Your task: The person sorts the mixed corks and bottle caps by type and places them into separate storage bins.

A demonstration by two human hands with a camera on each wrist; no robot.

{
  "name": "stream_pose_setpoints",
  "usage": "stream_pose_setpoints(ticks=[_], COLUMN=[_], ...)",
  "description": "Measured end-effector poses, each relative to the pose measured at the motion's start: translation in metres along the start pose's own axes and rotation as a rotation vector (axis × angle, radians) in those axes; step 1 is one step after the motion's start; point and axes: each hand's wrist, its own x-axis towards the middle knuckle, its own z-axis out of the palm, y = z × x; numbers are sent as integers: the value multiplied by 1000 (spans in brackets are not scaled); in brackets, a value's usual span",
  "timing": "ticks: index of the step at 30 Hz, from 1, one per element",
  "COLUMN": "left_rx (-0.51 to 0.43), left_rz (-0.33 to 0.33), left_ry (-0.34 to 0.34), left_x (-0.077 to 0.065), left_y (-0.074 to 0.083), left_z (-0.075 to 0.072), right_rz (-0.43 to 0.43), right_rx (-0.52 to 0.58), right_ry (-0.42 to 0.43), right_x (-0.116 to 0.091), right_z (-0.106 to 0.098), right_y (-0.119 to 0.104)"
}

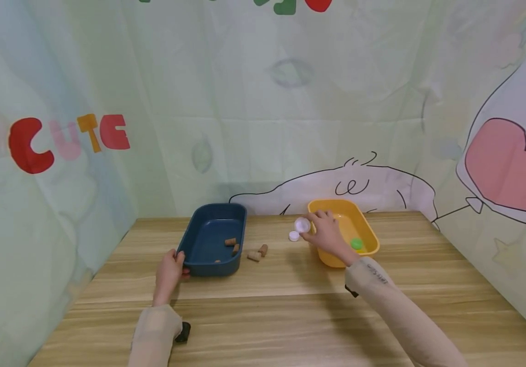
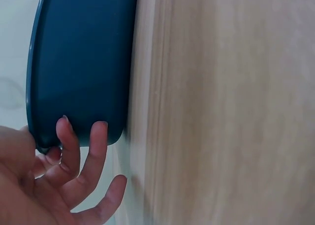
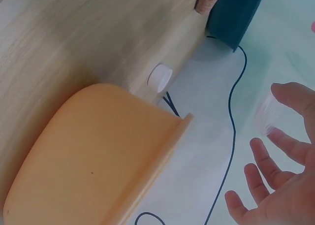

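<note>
Held item: a translucent whitish cap, raised above the worktop beside the left rim of the yellow tray. The right hand pinches it by its edge between thumb and index finger; the other three fingers are spread apart, slightly bent, and hold nothing.

The left hand grips the blue tray at its near left corner. The thumb lies at the rim, with two fingertips against the outer wall; one further finger stands clear of it.

A smaller white cap rests on the worktop just beside the yellow tray. Two loose corks lie together to the right of the blue tray, and further corks lie inside it. A green cap sits in the yellow tray. A printed cloth hangs behind.
</note>
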Motion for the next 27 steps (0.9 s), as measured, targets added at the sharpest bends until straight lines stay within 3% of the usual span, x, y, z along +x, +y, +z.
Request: stream_pose_setpoints(ticks=[13,27], left_rx=[16,9], left_rz=[-18,-22], left_ry=[-12,-28], left_x=[2,3], left_y=[-3,-3], left_z=[0,0], right_rz=[132,220], right_rx=[46,14], right_ry=[-54,-67], right_x=[3,6], right_z=[-7,-17], right_y=[13,23])
